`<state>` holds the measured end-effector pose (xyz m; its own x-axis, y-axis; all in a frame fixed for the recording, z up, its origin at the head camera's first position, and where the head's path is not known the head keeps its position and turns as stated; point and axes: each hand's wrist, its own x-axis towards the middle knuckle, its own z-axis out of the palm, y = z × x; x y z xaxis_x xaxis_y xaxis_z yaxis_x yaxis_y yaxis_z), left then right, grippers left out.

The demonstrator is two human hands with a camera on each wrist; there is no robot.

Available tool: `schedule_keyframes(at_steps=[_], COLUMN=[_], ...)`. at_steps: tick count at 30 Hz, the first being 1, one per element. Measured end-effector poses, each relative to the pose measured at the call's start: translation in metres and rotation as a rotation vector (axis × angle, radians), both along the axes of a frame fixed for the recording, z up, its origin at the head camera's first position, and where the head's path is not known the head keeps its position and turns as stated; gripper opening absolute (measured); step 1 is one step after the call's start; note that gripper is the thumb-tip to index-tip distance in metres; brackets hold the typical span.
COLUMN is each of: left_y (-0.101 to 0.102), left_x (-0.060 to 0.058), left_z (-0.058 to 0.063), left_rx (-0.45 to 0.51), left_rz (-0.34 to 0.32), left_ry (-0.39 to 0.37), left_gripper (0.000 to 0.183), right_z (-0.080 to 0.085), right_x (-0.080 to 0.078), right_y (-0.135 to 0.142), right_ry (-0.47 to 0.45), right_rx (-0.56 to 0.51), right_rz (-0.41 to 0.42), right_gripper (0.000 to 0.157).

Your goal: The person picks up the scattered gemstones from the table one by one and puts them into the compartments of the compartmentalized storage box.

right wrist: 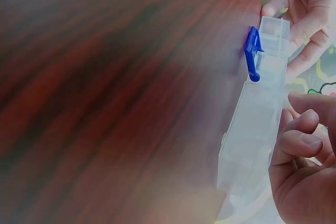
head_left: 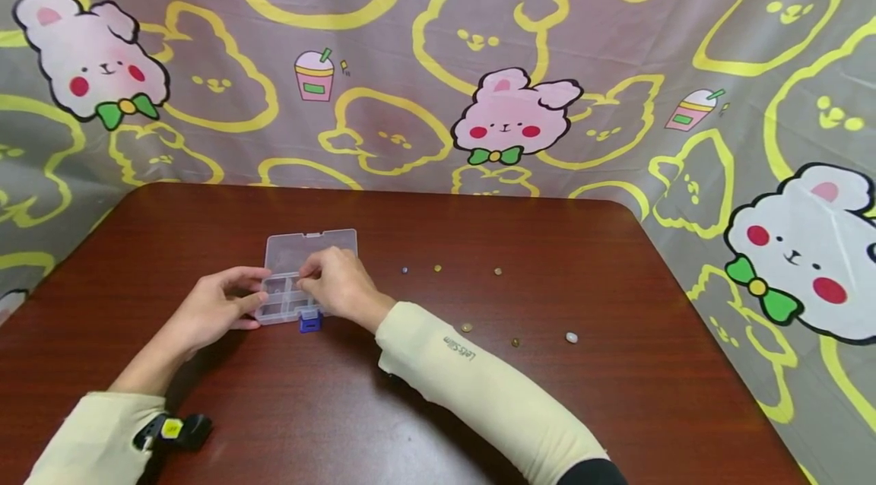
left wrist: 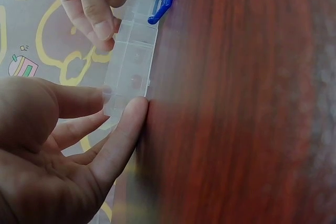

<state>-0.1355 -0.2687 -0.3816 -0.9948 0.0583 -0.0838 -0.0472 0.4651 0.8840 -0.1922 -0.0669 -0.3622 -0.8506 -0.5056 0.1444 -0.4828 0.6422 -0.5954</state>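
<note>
A clear plastic compartment box (head_left: 274, 309) with its lid (head_left: 282, 251) raised lies on the table, a blue latch (head_left: 310, 322) on its front. My left hand (head_left: 214, 308) grips the box's left end, thumb and fingers on its walls, as the left wrist view shows closely. Over the compartments, my right hand (head_left: 340, 286) has its fingers curled, tips low at the dividers. Whether something small sits between those fingertips, I cannot tell. Faint reddish spots (left wrist: 136, 81) show through the box wall in the left wrist view.
Several small bead-like pieces lie right of the box: a blue one (head_left: 404, 270), a yellow one (head_left: 438, 268), tan ones (head_left: 497, 271), a brown one (head_left: 516, 342) and a white one (head_left: 571, 337). A patterned cloth (head_left: 383, 120) hangs behind the brown table (head_left: 308, 409).
</note>
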Motion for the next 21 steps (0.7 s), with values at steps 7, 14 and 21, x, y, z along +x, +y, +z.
schedule_keyframes(at_steps=[7, 14, 21], left_y=[-0.001, -0.001, -0.001], left_x=[0.000, 0.001, 0.000], left_z=[-0.003, -0.004, -0.005], left_rx=[-0.009, -0.006, 0.006], left_rz=[0.003, 0.003, -0.009], left_ry=[0.005, 0.000, 0.008], left_gripper=[0.045, 0.045, 0.044], right_z=[0.006, 0.009, 0.013], right_x=[0.002, 0.009, 0.018], right_y=[0.018, 0.037, 0.066], right_ry=[0.007, -0.021, -0.030], right_rx=[-0.001, -0.029, -0.075], right_rz=[0.018, 0.035, 0.052], right_gripper=[0.006, 0.006, 0.009])
